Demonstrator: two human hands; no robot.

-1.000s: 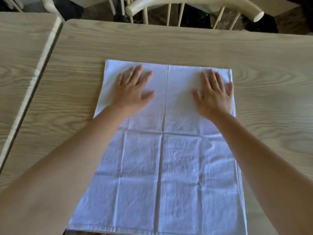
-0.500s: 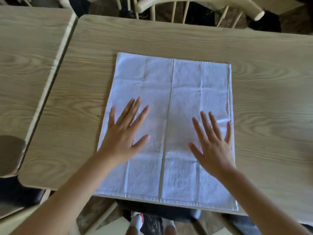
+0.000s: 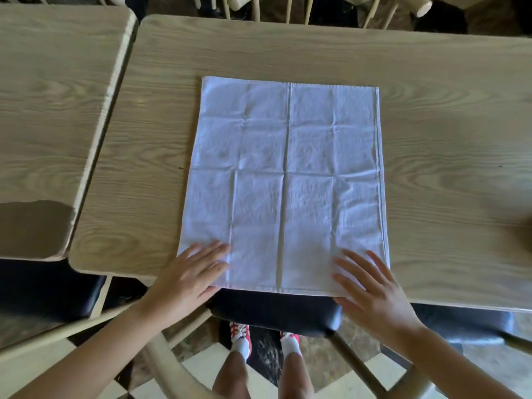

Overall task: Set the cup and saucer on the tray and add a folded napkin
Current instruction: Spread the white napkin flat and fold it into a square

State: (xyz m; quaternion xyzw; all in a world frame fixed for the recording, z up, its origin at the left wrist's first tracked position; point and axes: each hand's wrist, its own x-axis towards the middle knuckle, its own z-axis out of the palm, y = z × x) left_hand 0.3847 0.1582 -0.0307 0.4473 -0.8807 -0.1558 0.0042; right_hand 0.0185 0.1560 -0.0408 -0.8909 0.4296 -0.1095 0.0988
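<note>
A white cloth napkin (image 3: 288, 180) lies spread flat on the wooden table (image 3: 431, 110), marked by fold creases in a grid. Its near edge reaches the table's front edge. My left hand (image 3: 190, 272) rests flat on the napkin's near left corner, fingers straight and spread. My right hand (image 3: 371, 286) lies flat on the near right corner, fingers spread too. No cup, saucer or tray is in view.
A second wooden table (image 3: 51, 110) stands to the left across a narrow gap. Pale wooden chairs (image 3: 288, 4) line the far side. A dark-seated chair (image 3: 276, 312) sits under the near edge, with a person's legs and red shoes below.
Both hands have slid toward me along the napkin, from its far end to its near corners, smoothing it. The view has tilted down, showing the table's front edge and the floor.
</note>
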